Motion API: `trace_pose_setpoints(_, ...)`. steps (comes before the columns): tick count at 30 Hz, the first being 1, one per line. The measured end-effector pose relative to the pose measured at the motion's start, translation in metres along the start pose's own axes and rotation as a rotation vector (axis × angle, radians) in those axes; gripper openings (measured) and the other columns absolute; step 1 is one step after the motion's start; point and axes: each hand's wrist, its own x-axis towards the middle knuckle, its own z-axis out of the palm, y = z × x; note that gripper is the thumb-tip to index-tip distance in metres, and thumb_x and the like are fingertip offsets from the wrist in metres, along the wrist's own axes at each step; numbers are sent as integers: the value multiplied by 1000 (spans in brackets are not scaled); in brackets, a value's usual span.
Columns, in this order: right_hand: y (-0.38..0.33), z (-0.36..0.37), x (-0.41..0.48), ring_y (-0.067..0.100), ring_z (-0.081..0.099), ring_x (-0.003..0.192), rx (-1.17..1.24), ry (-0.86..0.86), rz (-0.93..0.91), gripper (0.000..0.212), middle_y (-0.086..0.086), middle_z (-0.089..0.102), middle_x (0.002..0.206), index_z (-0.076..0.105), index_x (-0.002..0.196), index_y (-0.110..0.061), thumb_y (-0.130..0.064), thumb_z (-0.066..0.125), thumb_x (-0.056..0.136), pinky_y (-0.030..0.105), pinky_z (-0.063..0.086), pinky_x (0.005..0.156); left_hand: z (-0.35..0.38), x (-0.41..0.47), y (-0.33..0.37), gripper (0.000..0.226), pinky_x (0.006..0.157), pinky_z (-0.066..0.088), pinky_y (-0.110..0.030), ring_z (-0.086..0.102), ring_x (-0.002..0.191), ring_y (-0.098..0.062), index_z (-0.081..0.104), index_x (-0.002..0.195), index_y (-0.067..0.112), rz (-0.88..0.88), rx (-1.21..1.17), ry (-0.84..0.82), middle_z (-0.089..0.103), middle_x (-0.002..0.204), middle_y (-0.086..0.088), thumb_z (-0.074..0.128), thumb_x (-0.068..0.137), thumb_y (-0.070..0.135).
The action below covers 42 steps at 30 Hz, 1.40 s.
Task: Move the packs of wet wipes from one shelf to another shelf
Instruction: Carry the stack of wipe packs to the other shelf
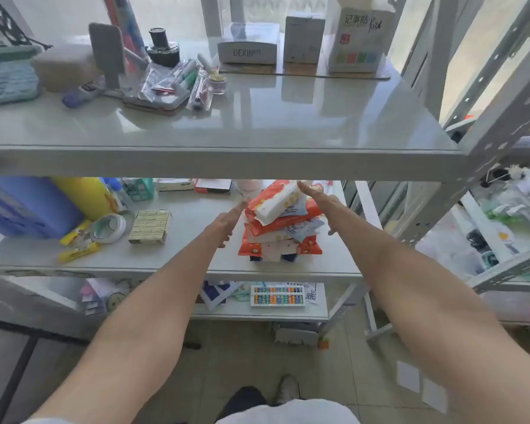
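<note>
A leaning pile of wet wipe packs [280, 223], red-orange and white with some pale blue, stands on the middle shelf [196, 261] right of centre. My left hand [227, 220] is flat with fingers apart, just left of the pile and a small gap away. On the pile's right side my right hand [320, 198] is also spread, its fingertips by the top white pack [280, 203], which lies tilted. Neither hand grips a pack. The upper shelf [257, 117] has bare glossy surface in its middle and front.
The upper shelf carries a calculator [8, 78], pens, an ink bottle [162, 47] and white boxes [303, 41] along the back. On the middle shelf: stacked small boxes [150, 226], tape roll [108, 228], blue and yellow items. An abacus [277, 296] lies on the lowest shelf. Perforated posts [502, 117] stand at the right.
</note>
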Motion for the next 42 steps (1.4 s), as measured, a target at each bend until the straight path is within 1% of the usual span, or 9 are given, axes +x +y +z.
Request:
trace_pose_setpoints(4,4,1,17,49,32,146,42,-99,55,127,15,30,164,30,156,-27,-89,70,53,68,32,110,4,18,12,135,110,45,-49,56,127,-35,41,147,8,-61,-205,-165,55,139,-22,58,47,98)
trace_pose_setpoints(8,30,5,49,45,36,145,175,-192,145,126,16,36,161,41,149,-31,-86,80,43,64,31,115,20,39,6,91,82,57,-39,67,96,-26,55,135,11,-49,-338,-287,65,109,-12,67,74,78)
trace_pose_setpoints(14,37,14,53,37,70,109,347,-219,219,101,15,71,126,70,119,-18,-65,94,32,60,55,93,19,58,4,69,68,64,-39,73,96,-26,59,128,16,-62,-453,-410,72,112,-9,70,82,66)
trace_pose_setpoints(19,42,1,92,43,35,147,281,-271,248,139,11,38,161,42,150,-26,-73,92,29,69,8,120,27,64,11,55,84,60,-42,74,91,-25,60,121,13,-80,-406,-499,76,100,-9,66,89,57)
trace_pose_setpoints(22,29,-5,81,48,26,149,232,-315,245,123,10,28,166,39,152,-27,-69,89,48,73,-9,114,28,71,8,57,90,59,-44,76,93,-25,60,122,14,-97,-392,-539,79,96,-9,68,88,59)
trace_pose_setpoints(31,16,12,68,32,61,102,166,-240,194,64,10,65,113,63,114,-23,-67,78,70,61,35,106,30,87,3,81,108,49,-54,66,120,-32,52,134,18,-85,-354,-535,68,124,-13,79,73,62)
trace_pose_setpoints(34,21,13,67,30,62,97,142,-250,188,68,9,67,112,65,111,-24,-72,78,65,48,44,81,28,89,-2,103,105,51,-53,67,119,-32,49,140,19,-35,-367,-554,68,130,-14,91,55,58)
trace_pose_setpoints(38,28,17,74,28,70,95,111,-247,193,84,8,75,107,67,115,-24,-76,83,51,47,51,86,25,92,-8,76,91,59,-47,73,105,-26,52,141,16,-16,-376,-546,72,120,-10,80,79,49)
trace_pose_setpoints(42,27,16,74,30,68,102,54,-272,196,83,9,73,110,63,120,-24,-74,82,56,51,48,96,11,98,-6,96,102,51,-59,66,115,-32,47,142,17,13,-254,-567,62,131,-12,89,61,46)
